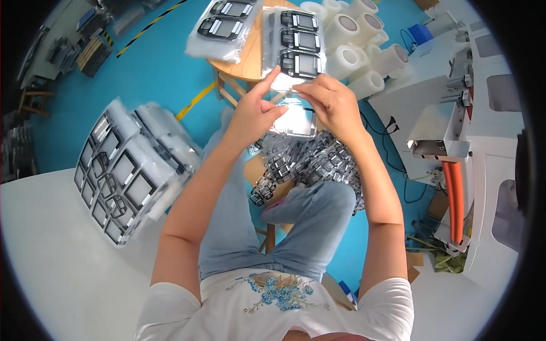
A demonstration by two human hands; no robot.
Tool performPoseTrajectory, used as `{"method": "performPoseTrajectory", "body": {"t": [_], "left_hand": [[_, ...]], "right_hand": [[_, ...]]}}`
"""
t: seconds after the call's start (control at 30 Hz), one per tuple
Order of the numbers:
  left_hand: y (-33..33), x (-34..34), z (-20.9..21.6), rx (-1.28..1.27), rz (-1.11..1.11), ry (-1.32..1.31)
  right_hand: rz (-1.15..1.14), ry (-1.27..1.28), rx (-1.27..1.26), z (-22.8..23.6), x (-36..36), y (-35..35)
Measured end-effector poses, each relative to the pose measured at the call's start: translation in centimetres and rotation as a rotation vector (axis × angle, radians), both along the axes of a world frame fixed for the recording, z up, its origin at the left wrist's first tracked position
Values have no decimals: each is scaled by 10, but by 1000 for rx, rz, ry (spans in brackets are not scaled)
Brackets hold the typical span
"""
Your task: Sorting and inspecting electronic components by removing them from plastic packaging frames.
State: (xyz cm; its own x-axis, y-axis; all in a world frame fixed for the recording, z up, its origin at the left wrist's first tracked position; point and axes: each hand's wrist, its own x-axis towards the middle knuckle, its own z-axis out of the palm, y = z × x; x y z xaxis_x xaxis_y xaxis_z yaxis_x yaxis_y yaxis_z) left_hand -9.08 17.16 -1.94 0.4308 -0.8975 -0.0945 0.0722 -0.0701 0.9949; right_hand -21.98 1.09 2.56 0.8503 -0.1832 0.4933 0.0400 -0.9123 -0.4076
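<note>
A clear film sheet [298, 121] with a dark frame outline and strong glare lies between my two hands, above my lap. My left hand [256, 116] has its thumb on the left side of this sheet, the index finger stretched up and away. My right hand [334, 107] pinches at the sheet's upper right, fingertips bent together. Just beyond, a stack of clear sheets with black frame-shaped parts [300, 40] lies on a round wooden stool [248, 67]. Glare hides where the held sheet ends and the stack begins.
A second stack of film sheets [222, 28] overhangs the stool's left. White film rolls [345, 58] stand at the far right. Loose black frame pieces [324, 162] are heaped below my hands. A white table [51, 227] at left bears framed sheets [116, 176]. A white machine [495, 148] is at right.
</note>
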Motion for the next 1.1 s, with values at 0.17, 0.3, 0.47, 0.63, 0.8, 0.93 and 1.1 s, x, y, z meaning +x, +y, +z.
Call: {"method": "performPoseTrajectory", "body": {"t": [0.17,0.3,0.47,0.63,0.8,0.93,1.1], "left_hand": [[-1,-1,-3,-13,5,13],[5,-2,4,7,60,27],[15,-20,27,12,83,56],[23,-44,7,-226,109,192],[31,-61,-53,-47,-57,-98],[26,-61,6,-243,310,257],[-6,-50,4,-171,382,59]], "right_hand": [[51,45,-303,-4,12,7],[-209,292,-434,23,-30,6],[-344,134,616,-10,-80,8],[-40,162,664,-6,-78,17],[-170,-235,885,68,-42,-2],[-250,-343,871,87,24,-58],[-346,0,601,1,77,-131]]}}
